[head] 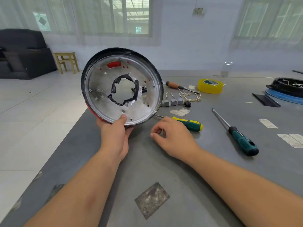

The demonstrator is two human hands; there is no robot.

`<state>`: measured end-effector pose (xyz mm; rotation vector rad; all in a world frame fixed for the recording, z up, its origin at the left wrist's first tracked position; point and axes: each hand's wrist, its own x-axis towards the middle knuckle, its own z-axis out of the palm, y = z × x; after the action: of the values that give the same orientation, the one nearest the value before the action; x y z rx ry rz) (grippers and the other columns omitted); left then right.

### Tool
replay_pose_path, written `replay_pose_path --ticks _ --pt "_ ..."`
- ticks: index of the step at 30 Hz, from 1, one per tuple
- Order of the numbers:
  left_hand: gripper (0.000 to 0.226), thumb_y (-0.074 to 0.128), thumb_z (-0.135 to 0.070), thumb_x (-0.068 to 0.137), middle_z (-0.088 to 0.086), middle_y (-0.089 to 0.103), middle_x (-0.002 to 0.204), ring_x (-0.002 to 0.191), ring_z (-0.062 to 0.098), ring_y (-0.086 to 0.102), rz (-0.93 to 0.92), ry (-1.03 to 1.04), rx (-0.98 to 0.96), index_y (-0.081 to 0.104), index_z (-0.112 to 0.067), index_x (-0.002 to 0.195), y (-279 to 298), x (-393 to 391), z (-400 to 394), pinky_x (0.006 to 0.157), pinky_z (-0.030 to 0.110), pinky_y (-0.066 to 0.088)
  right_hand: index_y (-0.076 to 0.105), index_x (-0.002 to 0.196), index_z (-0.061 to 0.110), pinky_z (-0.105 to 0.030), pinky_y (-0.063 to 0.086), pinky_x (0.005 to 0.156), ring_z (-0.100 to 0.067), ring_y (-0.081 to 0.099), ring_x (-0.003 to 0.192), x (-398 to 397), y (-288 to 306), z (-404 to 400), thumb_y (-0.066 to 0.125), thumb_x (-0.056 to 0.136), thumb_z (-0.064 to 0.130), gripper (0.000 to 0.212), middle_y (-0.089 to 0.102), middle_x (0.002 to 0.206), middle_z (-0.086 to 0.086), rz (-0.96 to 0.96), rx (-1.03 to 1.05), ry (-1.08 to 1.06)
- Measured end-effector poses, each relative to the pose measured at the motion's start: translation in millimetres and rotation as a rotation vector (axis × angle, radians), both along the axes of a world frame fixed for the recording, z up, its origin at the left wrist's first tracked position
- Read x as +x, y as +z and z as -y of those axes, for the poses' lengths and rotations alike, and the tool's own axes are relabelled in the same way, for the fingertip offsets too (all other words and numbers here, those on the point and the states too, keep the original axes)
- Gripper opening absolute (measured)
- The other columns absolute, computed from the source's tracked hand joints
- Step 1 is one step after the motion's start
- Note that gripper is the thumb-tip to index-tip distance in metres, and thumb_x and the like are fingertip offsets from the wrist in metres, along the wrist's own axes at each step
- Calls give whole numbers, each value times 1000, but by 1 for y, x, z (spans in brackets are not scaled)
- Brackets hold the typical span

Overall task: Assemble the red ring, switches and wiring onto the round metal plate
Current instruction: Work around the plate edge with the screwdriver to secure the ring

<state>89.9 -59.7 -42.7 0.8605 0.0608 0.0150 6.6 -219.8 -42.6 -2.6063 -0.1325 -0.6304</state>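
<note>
One plate [105, 95], red ring [91, 110] behind

Soft daylight is coming in through 2 curtained windows [114, 15] on the far wall, and the sheer fabric is diffusing it, so the room is looking bright but flat. The panes are washing out pale, close to overexposed. The grey table [164, 161] is taking even light, with only faint, soft-edged shadows lying under the left hand [115, 136], the right hand [172, 138] and the screwdrivers. The round metal plate [105, 95] is catching a dull sheen, with no hard glare. The wide lens is bending straight lines toward the edges and stretching the forearms at the bottom. The distant sofa [24, 53] is looking slightly soft; the near objects are staying fairly sharp.
</note>
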Motion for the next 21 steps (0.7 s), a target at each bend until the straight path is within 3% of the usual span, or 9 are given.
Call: replay_pose_path --ticks 3,7,13,16,19,21 --pt "58 60 8 99 -1 64 129 108 15 69 -11 -23 11 38 -25 142 0 -1 1 70 34 66 73 91 26 -27 47 79 -4 54 78 2 0 4 72 91 31 5 60 90 7 -112 26 -8" --pt "60 60 8 99 -2 64 127 107 15 69 -15 -29 18 38 -23 144 -1 0 3 71 36 66 76 86 28 -12 40 64 2 54 68 5 0 7 78 87 29 2 62 79 12 -173 144 4" --pt "59 59 9 99 -1 64 130 109 16 69 -16 -30 13 38 -25 141 -2 2 2 75 40 66 76 79 30 -9 42 59 5 54 62 7 -2 13 84 82 31 9 64 64 21 -222 270 1" --pt "56 59 9 99 1 64 132 111 18 69 -24 -36 11 41 -26 138 -2 2 1 79 42 66 74 82 26 -11 44 62 2 56 63 7 -2 13 83 84 30 9 69 73 13 -171 358 -20" --pt "55 60 8 99 3 65 133 112 20 70 -26 -47 12 41 -24 139 -2 2 1 81 44 65 71 86 23 -24 55 73 -7 65 70 6 1 12 77 89 22 7 74 80 3 -87 499 -41" --pt "55 60 8 99 4 65 132 111 20 70 -21 -49 22 41 -24 140 -2 2 2 81 43 66 72 90 25 -24 57 78 -10 69 75 3 3 11 75 90 19 7 74 82 4 -40 514 -31"
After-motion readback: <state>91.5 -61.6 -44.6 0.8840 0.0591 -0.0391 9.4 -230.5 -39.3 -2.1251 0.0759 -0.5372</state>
